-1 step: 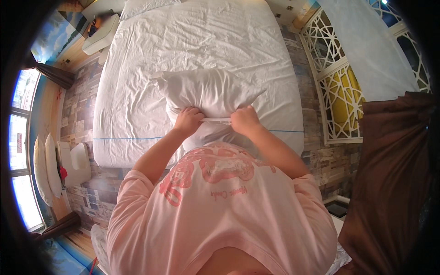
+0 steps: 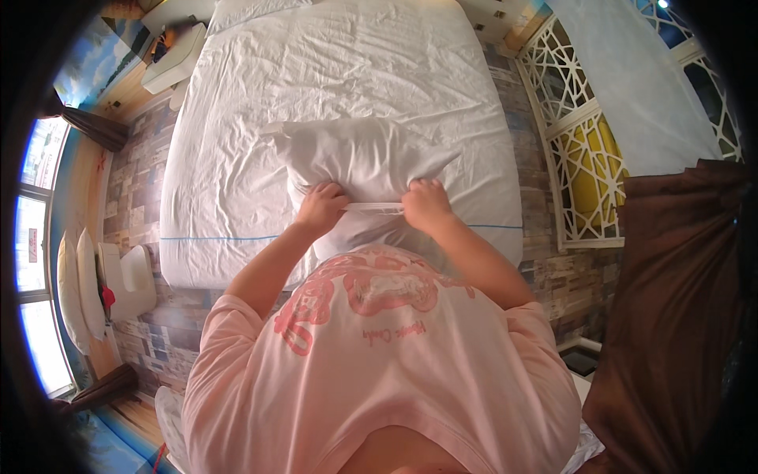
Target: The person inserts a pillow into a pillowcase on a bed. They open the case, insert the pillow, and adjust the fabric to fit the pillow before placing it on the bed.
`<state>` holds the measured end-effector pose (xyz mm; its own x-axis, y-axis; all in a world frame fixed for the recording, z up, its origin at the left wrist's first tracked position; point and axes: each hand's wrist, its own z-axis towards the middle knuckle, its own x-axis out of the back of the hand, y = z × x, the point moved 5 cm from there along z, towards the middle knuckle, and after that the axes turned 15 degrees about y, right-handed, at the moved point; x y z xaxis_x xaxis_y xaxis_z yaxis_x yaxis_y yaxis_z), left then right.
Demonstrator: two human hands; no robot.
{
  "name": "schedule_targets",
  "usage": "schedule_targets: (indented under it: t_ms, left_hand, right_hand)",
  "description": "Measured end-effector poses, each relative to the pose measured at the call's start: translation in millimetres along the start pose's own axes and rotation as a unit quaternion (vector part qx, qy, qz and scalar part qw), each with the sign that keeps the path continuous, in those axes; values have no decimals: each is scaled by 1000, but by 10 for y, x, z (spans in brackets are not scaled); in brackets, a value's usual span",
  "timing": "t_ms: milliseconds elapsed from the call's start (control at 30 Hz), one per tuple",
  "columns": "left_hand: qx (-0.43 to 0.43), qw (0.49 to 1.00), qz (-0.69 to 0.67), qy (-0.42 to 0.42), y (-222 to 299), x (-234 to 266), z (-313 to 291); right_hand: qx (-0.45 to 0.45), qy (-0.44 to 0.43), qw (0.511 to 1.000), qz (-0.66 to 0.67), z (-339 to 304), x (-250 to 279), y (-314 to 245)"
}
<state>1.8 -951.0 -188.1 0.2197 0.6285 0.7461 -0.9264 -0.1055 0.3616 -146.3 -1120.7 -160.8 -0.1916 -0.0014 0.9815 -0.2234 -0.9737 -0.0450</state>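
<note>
A white pillow (image 2: 363, 154) in a wrinkled pillowcase lies on the near part of the bed, close to my body. My left hand (image 2: 323, 208) is closed on the left side of the pillowcase's open hem (image 2: 375, 207). On the right side of the same hem, my right hand (image 2: 427, 204) is closed too, with the fingers curled over the cloth. Between my hands the hem is pulled into a fairly straight band. Below it a paler fold of white cloth (image 2: 367, 229) shows, partly hidden by my shirt.
The pillow rests on a white-sheeted bed (image 2: 229, 174) with a blue line near its end. Another pillow (image 2: 257, 12) lies at the far left. White chairs (image 2: 130, 280) with cushions (image 2: 75, 296) stand left. A white lattice partition (image 2: 588, 166) and brown curtain (image 2: 671, 300) are right.
My right hand has shifted slightly right and up along the hem, and the band between my hands looks a little longer. The pillow's left corner has moved slightly.
</note>
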Motion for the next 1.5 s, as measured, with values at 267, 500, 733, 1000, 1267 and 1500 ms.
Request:
schedule_targets:
  t_ms: [267,500,733,1000,1267,1500]
  left_hand:
    - [43,995,83,27,-225,332,-378]
    - [72,991,99,49,-197,234,-423]
    - [72,997,34,-3,245,172,-370]
    - [45,997,57,-30,392,257,-593]
    - [-48,996,63,27,674,1122,-200]
    - [204,979,30,-2,446,1010,-133]
  right_hand:
    - [57,38,994,89,-129,118,487]
    - [24,106,983,147,315,432,136]
    - [9,201,974,105,1060,230,-316]
    - [23,113,988,106,1075,-73,-556]
    - [10,344,927,147,1236,1494,-439]
    - [-151,183,947,217,1029,1058,-91]
